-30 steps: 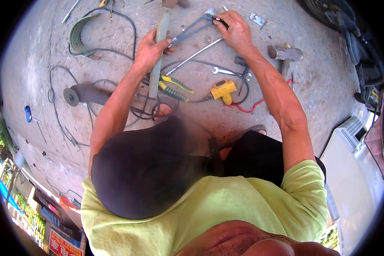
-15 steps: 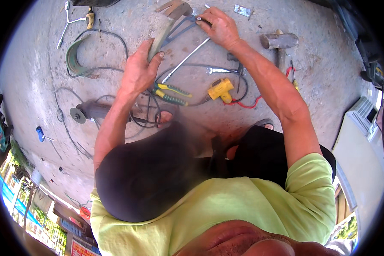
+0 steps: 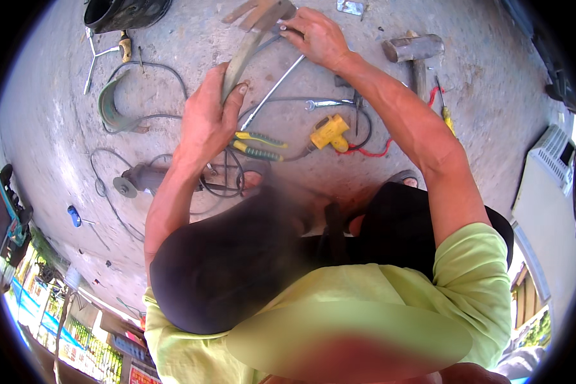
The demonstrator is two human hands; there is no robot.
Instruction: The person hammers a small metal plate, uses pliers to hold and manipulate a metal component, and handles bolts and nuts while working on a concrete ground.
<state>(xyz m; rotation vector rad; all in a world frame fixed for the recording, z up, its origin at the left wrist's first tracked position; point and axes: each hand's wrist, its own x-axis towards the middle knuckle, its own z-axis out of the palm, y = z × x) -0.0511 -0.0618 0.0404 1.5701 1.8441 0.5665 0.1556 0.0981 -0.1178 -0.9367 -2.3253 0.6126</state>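
Grinder (image 3: 144, 178) lies below-left of the left hand (image 3: 208, 121), which is curled round the hammer (image 3: 241, 61), bracket (image 3: 269, 43) half hidden between both hands, small pin (image 3: 283, 27) pinched in the right hand (image 3: 318, 40), mallet (image 3: 413, 48) beyond it, work apparently under way, nothing visibly finished.

Yellow connector (image 3: 329, 132) has pliers (image 3: 260, 153) just left, wrench (image 3: 329, 103) just beyond. Grinder (image 3: 148, 179) well left of it, mallet (image 3: 415, 48) beyond-right.

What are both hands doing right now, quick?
Left hand: closed around the hammer handle.
Right hand: fingertips pinched on a small thing; I can't tell what it is.
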